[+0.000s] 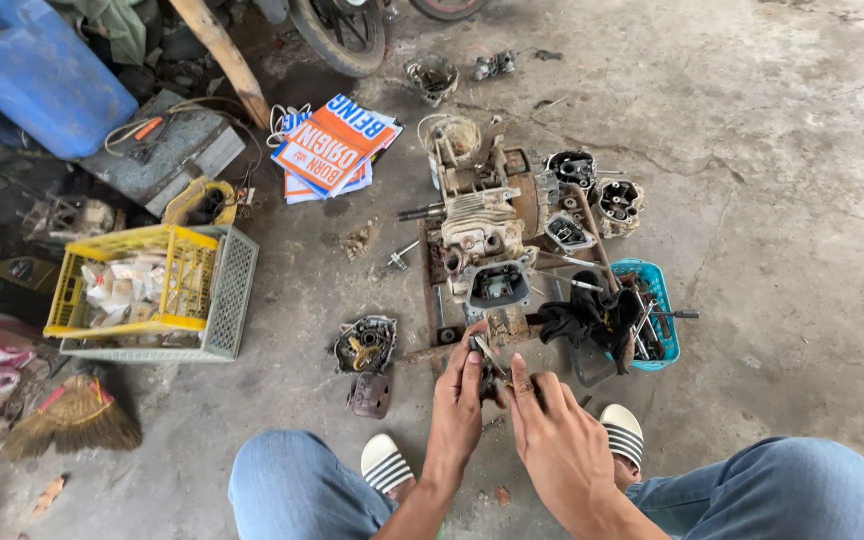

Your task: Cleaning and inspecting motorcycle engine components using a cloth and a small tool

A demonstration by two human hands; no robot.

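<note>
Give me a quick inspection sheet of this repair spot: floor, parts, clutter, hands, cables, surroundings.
Surface: cracked, dirty concrete floor.
Job's things: small dark metal part held between both hands; stripped engine block just beyond.
Clutter: blue tool basket, black rag, engine cover, stacked crates, broom.
Hands: left hand and right hand both grip the part.
Cables: white cord by booklets.
Surroundings: blue jerrycan, motorcycle wheel.

A stack of flat rectangular printed sheets [335,147], orange and blue with white lettering, lies tilted on the concrete floor near a motorcycle wheel. Pale, crumpled paper packets [124,285] fill a yellow plastic crate at the left.
</note>
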